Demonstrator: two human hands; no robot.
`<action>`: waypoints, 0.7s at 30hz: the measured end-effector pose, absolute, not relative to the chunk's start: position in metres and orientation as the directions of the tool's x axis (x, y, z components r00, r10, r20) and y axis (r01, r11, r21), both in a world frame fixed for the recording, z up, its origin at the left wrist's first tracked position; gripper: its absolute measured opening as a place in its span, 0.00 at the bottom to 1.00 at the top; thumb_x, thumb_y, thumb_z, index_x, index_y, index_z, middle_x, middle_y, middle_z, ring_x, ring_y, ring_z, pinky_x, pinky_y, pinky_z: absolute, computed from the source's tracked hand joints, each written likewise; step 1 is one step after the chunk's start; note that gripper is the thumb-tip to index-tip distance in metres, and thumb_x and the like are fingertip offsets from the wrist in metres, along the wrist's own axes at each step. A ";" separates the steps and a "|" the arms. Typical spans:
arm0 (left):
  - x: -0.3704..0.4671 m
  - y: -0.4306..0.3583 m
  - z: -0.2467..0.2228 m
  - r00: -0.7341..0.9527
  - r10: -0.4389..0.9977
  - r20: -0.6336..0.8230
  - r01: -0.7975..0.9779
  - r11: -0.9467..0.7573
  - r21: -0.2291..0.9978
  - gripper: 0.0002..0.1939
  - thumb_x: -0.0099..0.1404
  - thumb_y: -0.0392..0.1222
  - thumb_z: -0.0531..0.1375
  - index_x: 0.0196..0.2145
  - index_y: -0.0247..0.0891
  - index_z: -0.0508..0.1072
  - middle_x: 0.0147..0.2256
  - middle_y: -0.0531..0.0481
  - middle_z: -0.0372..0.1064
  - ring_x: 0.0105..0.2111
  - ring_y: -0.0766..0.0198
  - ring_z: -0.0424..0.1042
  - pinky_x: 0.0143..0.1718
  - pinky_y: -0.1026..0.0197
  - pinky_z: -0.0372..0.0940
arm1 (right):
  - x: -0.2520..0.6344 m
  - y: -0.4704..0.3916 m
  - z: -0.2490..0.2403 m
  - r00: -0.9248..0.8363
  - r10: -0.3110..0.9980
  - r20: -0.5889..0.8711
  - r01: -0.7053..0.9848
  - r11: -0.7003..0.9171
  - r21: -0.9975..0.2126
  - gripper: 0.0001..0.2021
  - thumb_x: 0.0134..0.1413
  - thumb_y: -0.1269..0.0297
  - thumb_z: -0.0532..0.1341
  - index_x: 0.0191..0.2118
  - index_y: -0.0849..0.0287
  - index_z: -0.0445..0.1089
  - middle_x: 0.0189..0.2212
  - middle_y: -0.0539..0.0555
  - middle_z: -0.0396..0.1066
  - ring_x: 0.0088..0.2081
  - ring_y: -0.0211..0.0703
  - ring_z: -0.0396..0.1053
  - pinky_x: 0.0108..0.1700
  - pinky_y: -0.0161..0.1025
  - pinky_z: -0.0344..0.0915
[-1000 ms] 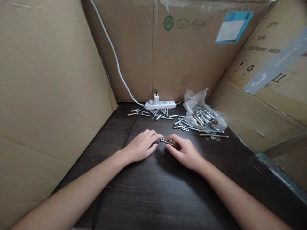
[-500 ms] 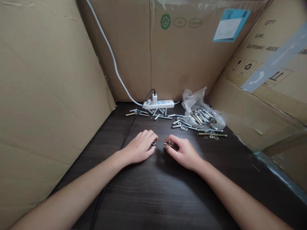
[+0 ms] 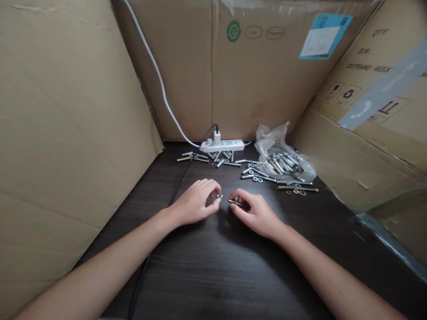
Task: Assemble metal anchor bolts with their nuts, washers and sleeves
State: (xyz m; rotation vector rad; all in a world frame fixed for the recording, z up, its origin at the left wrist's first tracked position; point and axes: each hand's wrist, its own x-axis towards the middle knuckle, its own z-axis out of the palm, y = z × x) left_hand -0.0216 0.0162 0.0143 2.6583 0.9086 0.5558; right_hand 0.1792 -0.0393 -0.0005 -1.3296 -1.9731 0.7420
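My left hand (image 3: 196, 202) pinches a small metal nut (image 3: 219, 196) at its fingertips, with the hole of the nut in sight. Just to the right, my right hand (image 3: 255, 211) is closed round a brass-coloured expansion bolt (image 3: 235, 202). The threaded end of the bolt points left, toward the nut, and the rest of it is hidden by my fingers. A short gap separates the nut from the bolt's tip. Both hands are low over the dark table (image 3: 200, 271).
Loose bolts, nuts and washers (image 3: 256, 178) lie behind my hands, beside a clear plastic bag (image 3: 308, 169) of bolts. A white power strip (image 3: 230, 145) stands at the back. A black cable (image 3: 178, 184) passes under my left arm. Cardboard walls (image 3: 180, 89) enclose three sides.
My left fingers have shifted slightly right and turned the nut so more of it shows, nearer the bolt. My right hand keeps its hold nearly unmoved. The view has shifted a little.
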 end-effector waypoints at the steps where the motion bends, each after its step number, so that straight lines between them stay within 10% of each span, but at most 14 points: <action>1: -0.020 0.014 0.016 0.729 0.621 0.286 0.502 -0.770 0.394 0.04 0.63 0.39 0.53 0.35 0.37 0.63 0.33 0.51 0.63 0.34 0.63 0.62 0.39 0.59 0.59 | 0.179 -0.040 0.000 -0.288 0.937 0.198 0.564 0.333 -0.756 0.04 0.54 0.65 0.56 0.35 0.58 0.65 0.20 0.44 0.59 0.23 0.34 0.56 0.27 0.32 0.53; 21: -0.018 0.005 0.017 0.794 0.554 0.250 0.402 -0.787 0.467 0.10 0.67 0.40 0.51 0.45 0.40 0.65 0.35 0.51 0.68 0.36 0.63 0.67 0.39 0.61 0.60 | 0.176 -0.042 0.000 -0.286 0.936 0.205 0.498 0.328 -0.803 0.05 0.56 0.63 0.55 0.33 0.59 0.64 0.19 0.45 0.58 0.23 0.34 0.55 0.26 0.32 0.53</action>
